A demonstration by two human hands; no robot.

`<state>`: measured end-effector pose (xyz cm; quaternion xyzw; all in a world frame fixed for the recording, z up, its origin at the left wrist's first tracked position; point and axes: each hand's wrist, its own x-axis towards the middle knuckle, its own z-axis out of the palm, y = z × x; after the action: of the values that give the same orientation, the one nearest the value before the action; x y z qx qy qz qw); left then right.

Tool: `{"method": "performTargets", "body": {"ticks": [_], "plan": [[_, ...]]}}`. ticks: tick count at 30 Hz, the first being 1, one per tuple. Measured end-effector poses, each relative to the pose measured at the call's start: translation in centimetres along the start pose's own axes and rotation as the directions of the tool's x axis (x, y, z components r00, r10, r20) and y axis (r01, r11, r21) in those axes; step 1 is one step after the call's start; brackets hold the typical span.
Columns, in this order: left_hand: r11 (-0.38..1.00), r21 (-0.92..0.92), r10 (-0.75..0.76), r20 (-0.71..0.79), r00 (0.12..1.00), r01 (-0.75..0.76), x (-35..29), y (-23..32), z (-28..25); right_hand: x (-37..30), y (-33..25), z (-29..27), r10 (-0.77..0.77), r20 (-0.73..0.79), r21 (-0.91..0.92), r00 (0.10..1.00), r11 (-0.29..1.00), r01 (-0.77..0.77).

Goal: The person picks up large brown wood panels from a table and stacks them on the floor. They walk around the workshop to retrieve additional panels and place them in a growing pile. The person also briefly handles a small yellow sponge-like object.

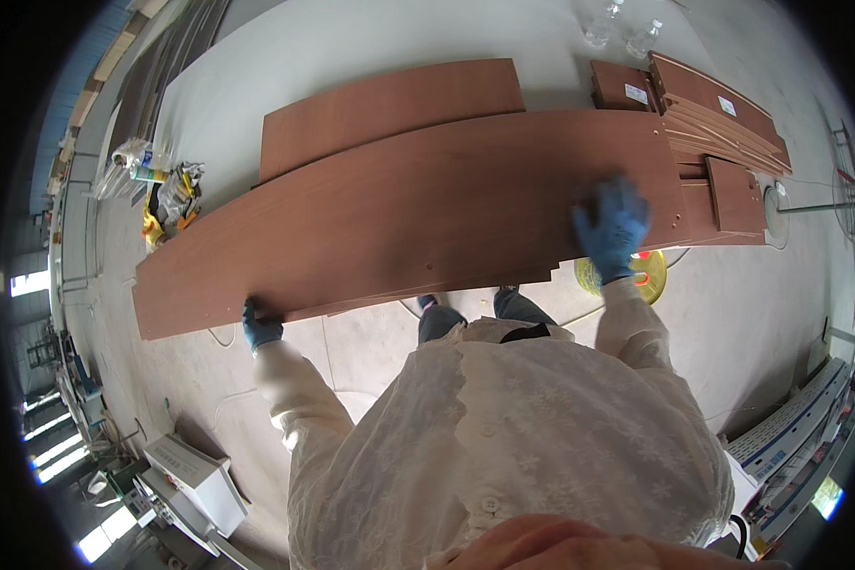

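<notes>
A long reddish-brown wooden panel [389, 209] lies across the table in front of me, with small holes near its ends. My left hand [262, 329], in a blue glove, grips the panel's near edge toward the left, its fingertips partly hidden. My right hand [614, 228], also gloved in blue and slightly blurred, rests flat on the panel's right part with fingers apart. Behind the long panel lies a shorter brown panel [399, 100]. Other board edges show beneath the long panel at its near side.
Stacked brown boards [722, 119] with white labels lie at the right. Two clear bottles [644, 38] stand at the back of the pale table [351, 43]. Bagged items and tools [173, 195] sit at the left. A yellow round container [652, 275] is below the right edge.
</notes>
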<state>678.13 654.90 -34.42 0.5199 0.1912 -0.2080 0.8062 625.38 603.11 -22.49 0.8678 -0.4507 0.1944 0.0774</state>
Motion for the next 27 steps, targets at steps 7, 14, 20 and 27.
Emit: {"method": "performTargets", "body": {"ticks": [7, 14, 20, 27], "plan": [[0.98, 0.126, -0.148, -0.03, 0.989, 0.151, 0.4, 1.8, 0.4, -3.8, 12.3, 5.2, 0.737, -0.307, 0.284, 0.602, 0.675, -0.682], [0.924, 0.378, -0.007, -0.141, 0.99, 0.061, -0.6, 1.5, 1.6, -5.8, 15.3, 8.5, 0.648, 0.647, 0.723, 0.402, -0.689, -0.053], [0.857, 0.513, 0.1, -0.077, 0.992, -0.046, -1.7, -0.2, 3.3, -8.9, 18.3, 7.2, 0.769, 0.567, 0.819, 0.294, -0.564, -0.105], [0.829, 0.531, 0.211, -0.003, 0.978, -0.177, -3.2, -1.8, 8.6, -9.6, 21.1, 8.0, 0.798, 0.548, 0.831, 0.251, -0.553, -0.057]]}}
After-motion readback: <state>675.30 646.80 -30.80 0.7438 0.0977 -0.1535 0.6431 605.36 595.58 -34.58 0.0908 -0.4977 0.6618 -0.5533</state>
